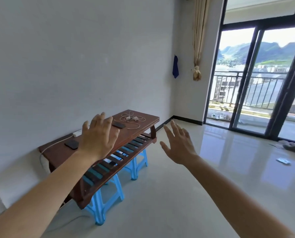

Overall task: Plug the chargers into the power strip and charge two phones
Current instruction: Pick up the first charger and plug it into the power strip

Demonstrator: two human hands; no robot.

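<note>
Chargers (132,118) and two phones (119,125) on wooden table (140,129) by white wall (74,66), both hands (98,136) spread open, empty.

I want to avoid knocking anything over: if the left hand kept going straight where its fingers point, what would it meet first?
Probably the nearer phone just beyond the left hand, then the tangled charger cables; depth is unclear.
</note>
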